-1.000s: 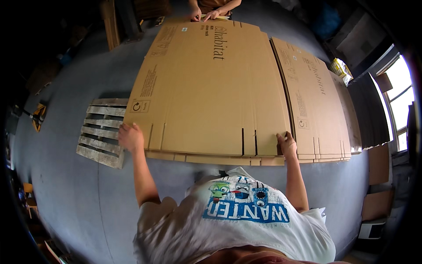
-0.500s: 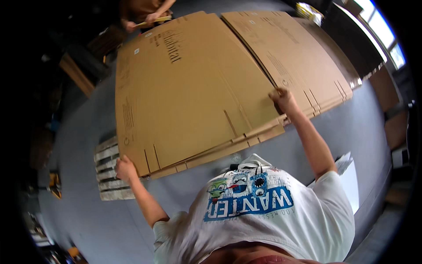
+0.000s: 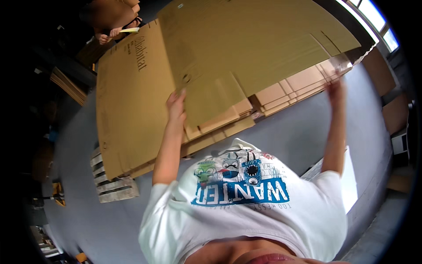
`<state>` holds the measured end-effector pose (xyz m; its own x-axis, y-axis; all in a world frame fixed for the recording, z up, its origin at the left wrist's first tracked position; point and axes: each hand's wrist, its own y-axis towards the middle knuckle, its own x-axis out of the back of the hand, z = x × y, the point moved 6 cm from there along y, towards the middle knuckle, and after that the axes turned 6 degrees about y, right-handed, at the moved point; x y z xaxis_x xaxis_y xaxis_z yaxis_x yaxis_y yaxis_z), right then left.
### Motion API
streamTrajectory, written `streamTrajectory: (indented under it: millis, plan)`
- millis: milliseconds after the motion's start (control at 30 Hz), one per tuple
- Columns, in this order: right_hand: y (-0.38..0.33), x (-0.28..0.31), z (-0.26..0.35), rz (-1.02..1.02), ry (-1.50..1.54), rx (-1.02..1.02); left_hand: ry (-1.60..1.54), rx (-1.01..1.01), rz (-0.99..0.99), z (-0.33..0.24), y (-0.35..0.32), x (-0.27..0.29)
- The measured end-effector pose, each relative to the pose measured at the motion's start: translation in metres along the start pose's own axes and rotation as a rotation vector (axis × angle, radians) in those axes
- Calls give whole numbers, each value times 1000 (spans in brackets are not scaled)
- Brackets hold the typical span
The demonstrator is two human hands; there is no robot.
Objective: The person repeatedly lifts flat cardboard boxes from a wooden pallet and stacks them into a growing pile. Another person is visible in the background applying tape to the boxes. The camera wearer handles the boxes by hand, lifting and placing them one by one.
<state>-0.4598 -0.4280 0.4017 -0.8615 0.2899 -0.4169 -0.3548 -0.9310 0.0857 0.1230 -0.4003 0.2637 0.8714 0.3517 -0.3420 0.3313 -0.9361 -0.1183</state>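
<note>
A large flattened cardboard box (image 3: 259, 39) lies slanted across two stacks, covering the right part of the left one and most of the right one. My left hand (image 3: 176, 105) is closed on its near left edge, fingers on top. At the near right corner of the right stack (image 3: 292, 90), my right hand (image 3: 336, 90) is smeared by motion; its fingers cannot be made out, nor whether it grips the sheet. The left stack of flattened boxes (image 3: 132, 101) shows dark print on its top sheet, and its near edge is uneven.
A wooden pallet (image 3: 115, 189) pokes out under the left stack. Another person (image 3: 110, 20) stands at the far left, holding a pale yellow strip (image 3: 129, 30). Cardboard pieces (image 3: 68, 86) lean at the left. A white panel (image 3: 350, 180) is near my right side.
Both my hands have moved right, and the top box has shifted from the left stack over toward the right one. The sheet beneath it now shows. My right hand has become blurred.
</note>
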Motion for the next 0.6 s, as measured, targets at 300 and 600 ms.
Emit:
streamTrajectory:
  millis: [300, 600]
  plan:
    - [-18, -37, -180, -173, -275, -234, 438, 121, -164, 131, 40, -242]
    - [6, 46, -261, -186, -247, -425, 204, 333, 576, 51, -86, -187]
